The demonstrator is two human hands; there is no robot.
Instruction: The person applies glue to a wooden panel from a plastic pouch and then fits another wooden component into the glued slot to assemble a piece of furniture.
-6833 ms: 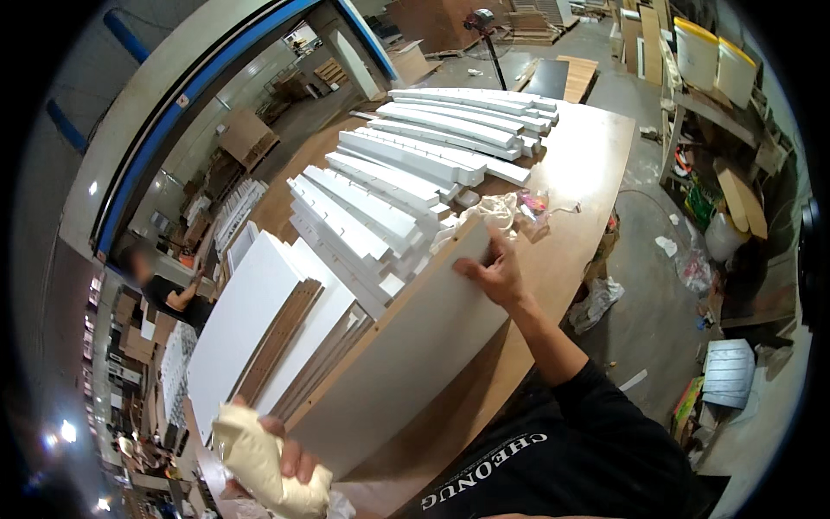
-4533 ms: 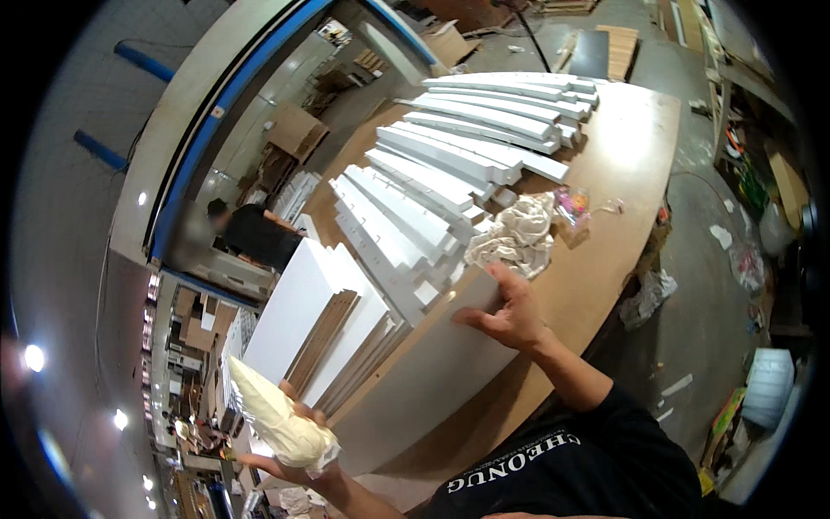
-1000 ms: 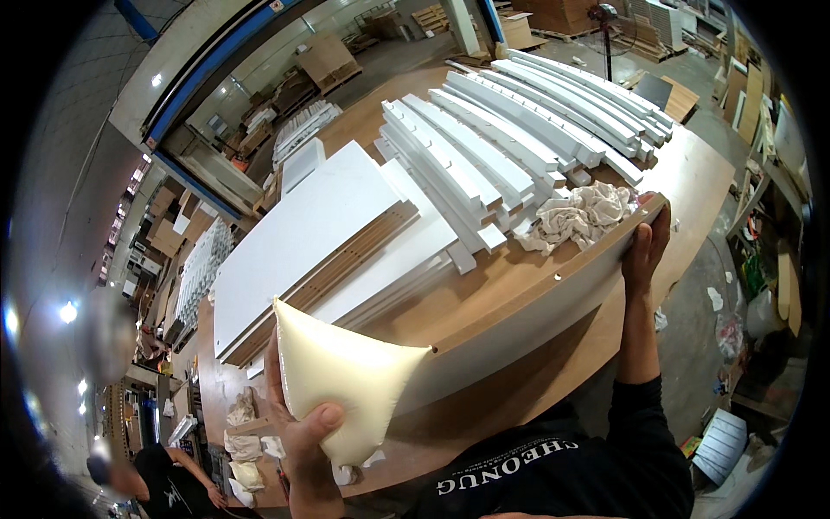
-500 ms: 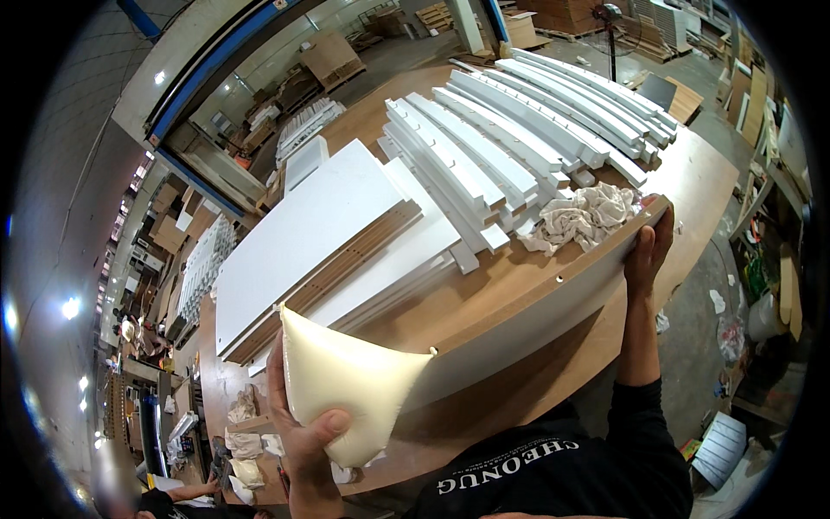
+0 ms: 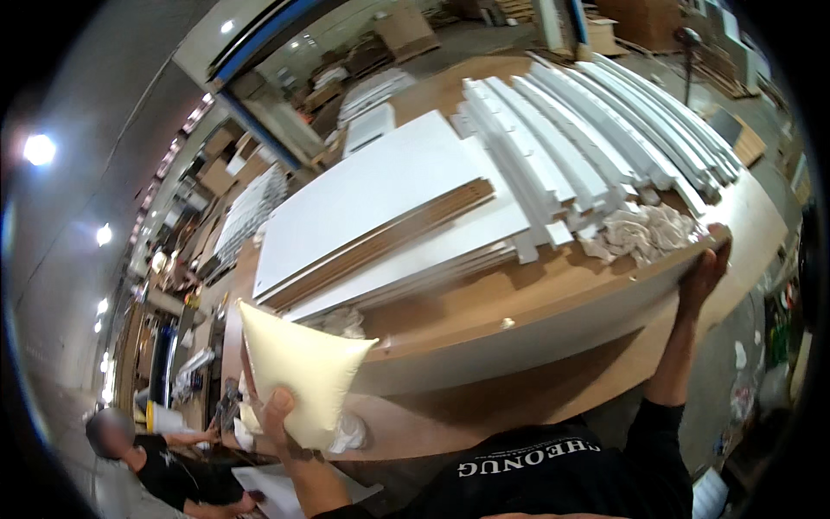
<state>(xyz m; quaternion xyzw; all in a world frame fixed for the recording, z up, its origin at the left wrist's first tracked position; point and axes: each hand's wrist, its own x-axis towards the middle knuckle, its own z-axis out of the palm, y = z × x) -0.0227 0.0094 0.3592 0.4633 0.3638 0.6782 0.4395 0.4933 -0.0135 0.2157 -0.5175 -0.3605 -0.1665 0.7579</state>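
Left hand (image 5: 278,413) pinching cream pouch (image 5: 304,374) — white-faced board (image 5: 527,350) to its right
Pouch corner points right at the board's left end, contact unclear; board on edge, long axis left-right, right hand (image 5: 707,270) clasping its right end — cloth (image 5: 648,232), stacked panels (image 5: 372,203) beyond, no obstruction between

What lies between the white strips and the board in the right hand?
The head view shows a crumpled cloth on the tabletop between the white strips and the board.
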